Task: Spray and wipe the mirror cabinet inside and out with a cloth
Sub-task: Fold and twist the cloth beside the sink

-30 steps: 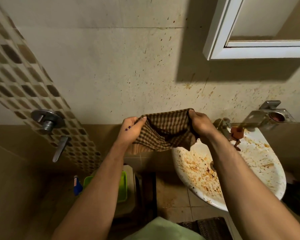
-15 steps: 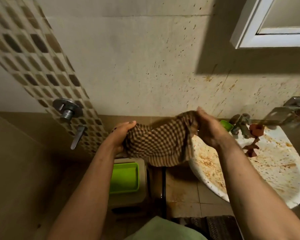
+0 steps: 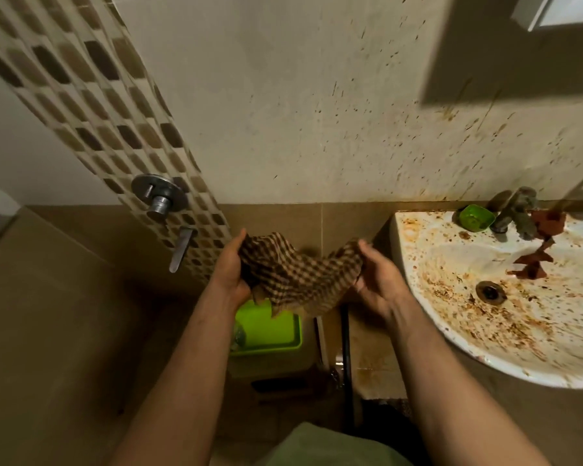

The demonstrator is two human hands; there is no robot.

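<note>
Brown-and-cream checked cloth sags between both hands, just left of the stained white ceramic sink and above a bright green plastic tray. The left hand grips one bunched end; the right hand pinches the other. Only a corner of the white-framed mirror cabinet shows, upper right.

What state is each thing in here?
checked cloth: sagging between both hands.
left hand: grips the cloth's left end.
right hand: holds the cloth's right end.
sink: spattered with brown stains.
tap: no water visible.
mirror cabinet: only a corner shows; state unclear.
</note>
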